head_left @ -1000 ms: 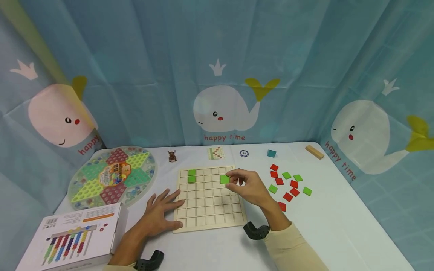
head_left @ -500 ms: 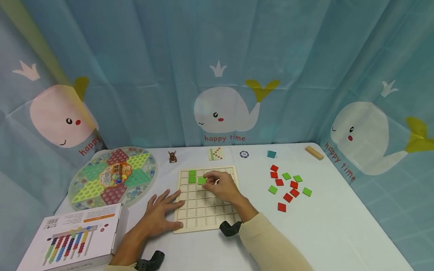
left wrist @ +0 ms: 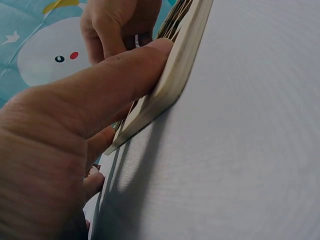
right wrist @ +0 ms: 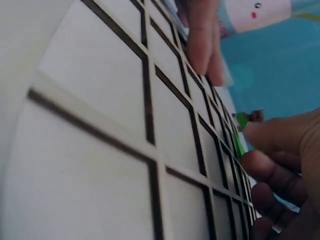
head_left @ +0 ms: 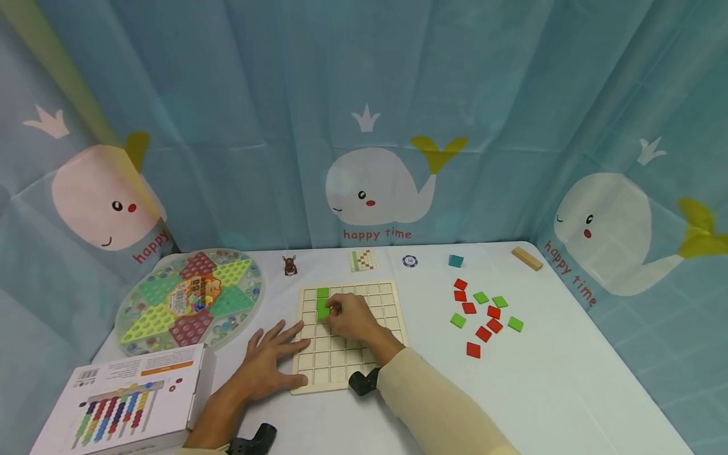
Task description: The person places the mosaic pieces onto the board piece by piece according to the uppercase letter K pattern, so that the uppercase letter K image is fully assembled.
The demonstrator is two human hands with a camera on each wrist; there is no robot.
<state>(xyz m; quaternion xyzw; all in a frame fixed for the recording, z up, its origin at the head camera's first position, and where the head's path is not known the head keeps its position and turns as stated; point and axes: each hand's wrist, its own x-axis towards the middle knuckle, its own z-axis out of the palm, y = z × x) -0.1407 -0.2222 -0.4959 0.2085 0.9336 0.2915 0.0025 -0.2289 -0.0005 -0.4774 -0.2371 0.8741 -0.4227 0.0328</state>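
A wooden grid board [head_left: 352,383] lies on the white table. My left hand [head_left: 264,365] rests on its left edge, fingers spread; in the left wrist view the thumb [left wrist: 125,75] presses the board's rim. My right hand [head_left: 354,319] is over the upper left of the grid, pinching a green square tile [head_left: 322,315] between thumb and fingers. Directly above that tile, two green tiles [head_left: 323,293] sit in a column of cells. In the right wrist view, green [right wrist: 238,144] shows beside the right fingertips, partly hidden by them.
Loose red tiles [head_left: 474,350] and green tiles [head_left: 515,323] lie scattered to the right. Along the back are a small brown figure [head_left: 290,265], a pattern card [head_left: 363,260], a chip [head_left: 410,260], a teal block [head_left: 455,260] and a wooden block [head_left: 527,258]. A round game board [head_left: 136,284] and a box [head_left: 196,385] stand left.
My right hand has moved left across the board with the green tile, bringing it down below the two green tiles. The left hand has stayed on the board's edge.
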